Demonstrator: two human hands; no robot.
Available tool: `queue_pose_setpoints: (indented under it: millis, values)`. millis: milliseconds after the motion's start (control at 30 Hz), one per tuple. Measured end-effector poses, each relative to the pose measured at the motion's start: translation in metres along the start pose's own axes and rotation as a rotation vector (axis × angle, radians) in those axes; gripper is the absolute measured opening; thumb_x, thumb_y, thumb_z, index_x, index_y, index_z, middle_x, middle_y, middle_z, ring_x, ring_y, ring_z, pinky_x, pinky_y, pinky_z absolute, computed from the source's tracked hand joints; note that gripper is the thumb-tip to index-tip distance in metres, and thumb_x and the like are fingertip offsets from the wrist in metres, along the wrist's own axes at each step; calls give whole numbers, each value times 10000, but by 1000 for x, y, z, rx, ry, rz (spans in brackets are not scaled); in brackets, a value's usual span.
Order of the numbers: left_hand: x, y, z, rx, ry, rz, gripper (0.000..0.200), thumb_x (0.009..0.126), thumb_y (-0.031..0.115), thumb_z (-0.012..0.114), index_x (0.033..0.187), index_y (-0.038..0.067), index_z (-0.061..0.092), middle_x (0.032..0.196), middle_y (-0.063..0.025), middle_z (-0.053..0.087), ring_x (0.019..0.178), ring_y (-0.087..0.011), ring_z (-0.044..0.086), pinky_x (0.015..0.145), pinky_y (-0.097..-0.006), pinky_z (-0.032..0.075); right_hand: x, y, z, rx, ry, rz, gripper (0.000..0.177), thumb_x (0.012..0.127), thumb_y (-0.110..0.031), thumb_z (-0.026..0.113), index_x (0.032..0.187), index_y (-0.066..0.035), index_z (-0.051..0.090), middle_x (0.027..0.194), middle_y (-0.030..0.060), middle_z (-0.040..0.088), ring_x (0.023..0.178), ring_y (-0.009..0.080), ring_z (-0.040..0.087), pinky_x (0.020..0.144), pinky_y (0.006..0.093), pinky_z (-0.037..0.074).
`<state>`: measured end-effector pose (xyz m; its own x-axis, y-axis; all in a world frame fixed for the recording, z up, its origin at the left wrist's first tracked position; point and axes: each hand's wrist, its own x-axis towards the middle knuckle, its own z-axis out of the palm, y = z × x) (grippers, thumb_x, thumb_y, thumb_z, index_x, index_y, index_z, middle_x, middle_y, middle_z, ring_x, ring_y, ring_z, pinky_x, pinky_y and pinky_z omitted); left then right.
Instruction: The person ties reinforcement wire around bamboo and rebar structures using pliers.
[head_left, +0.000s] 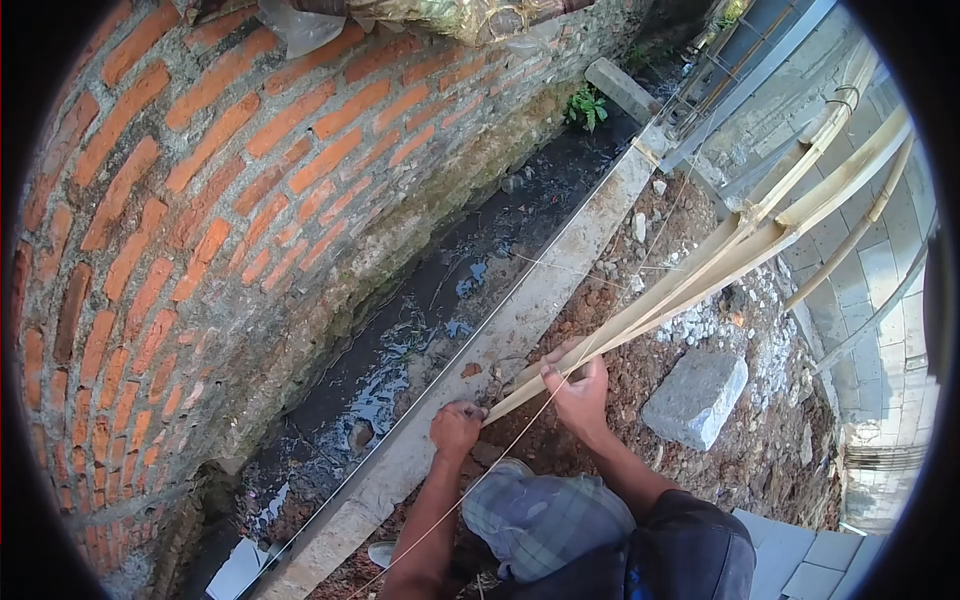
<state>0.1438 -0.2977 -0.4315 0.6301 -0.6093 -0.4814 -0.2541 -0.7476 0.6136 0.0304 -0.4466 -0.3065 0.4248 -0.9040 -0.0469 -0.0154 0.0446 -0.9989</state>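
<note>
Several long split bamboo strips point(665, 297) slant from the upper right down to the middle, their near ends low over the soil. My right hand point(580, 398) is closed round one strip a little above its near end. At the strip's tip my left hand point(456, 430) is curled, its fingers against the end beside the concrete beam point(545, 290). Part of its grip is hidden from this angle. A thin string point(470, 490) passes diagonally close to both hands, over my right forearm's side of the strip.
Left of the beam runs a ditch of dark water point(400, 350), bounded by a brick wall point(240, 170). A grey stone block point(697, 398) lies on the rubble to the right. Steel bars point(735, 65) stand at the far end, and pale paving point(880, 300) borders the right.
</note>
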Motion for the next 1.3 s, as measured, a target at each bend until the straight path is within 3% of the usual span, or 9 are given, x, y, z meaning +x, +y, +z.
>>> queue_pose_setpoints:
  millis: [267, 400, 633, 967, 1067, 1300]
  values:
    - [-1, -6, 0, -174, -67, -58, 233, 765, 362, 707, 861, 152, 745, 907, -99, 698, 873, -292, 662, 775, -391, 506, -2, -9, 2, -40, 8, 31, 511, 806, -4, 707, 1219, -23, 406, 958, 63, 542, 906, 139, 550, 780, 290, 505]
    - [-6, -11, 5, -204, 65, 40, 245, 763, 357, 707, 864, 136, 736, 922, -101, 694, 883, -286, 658, 778, -376, 501, -3, -11, 10, 28, -18, 16, 585, 835, -74, 715, 1304, -13, 370, 996, 91, 574, 893, 154, 582, 799, 291, 500]
    - [-6, -9, 2, -250, 13, 14, 256, 771, 360, 700, 876, 130, 741, 887, -100, 707, 856, -285, 668, 762, -377, 505, -2, -5, 7, -73, 7, -9, 628, 830, -102, 729, 1323, 2, 353, 1005, 98, 577, 910, 164, 585, 809, 299, 497]
    - [2, -11, 3, -167, -37, -31, 257, 752, 377, 711, 876, 155, 750, 845, -97, 712, 834, -291, 675, 754, -396, 513, -2, -2, 7, -58, -14, 6, 528, 838, -40, 699, 1261, -17, 384, 1004, 85, 548, 917, 146, 563, 789, 280, 498]
    - [2, -5, -1, -140, 0, -4, 249, 746, 336, 728, 842, 106, 742, 791, -117, 703, 765, -281, 684, 689, -369, 519, -2, -3, 7, -83, -11, -3, 500, 836, -14, 680, 1245, -17, 392, 991, 83, 552, 913, 147, 567, 791, 284, 499]
    - [-1, 6, 1, -64, 0, -74, 194, 757, 341, 719, 803, 153, 742, 791, -111, 699, 787, -294, 672, 717, -400, 511, -2, 1, 4, -95, -27, -36, 442, 823, 65, 602, 1214, -23, 417, 976, 84, 564, 906, 151, 571, 819, 294, 498]
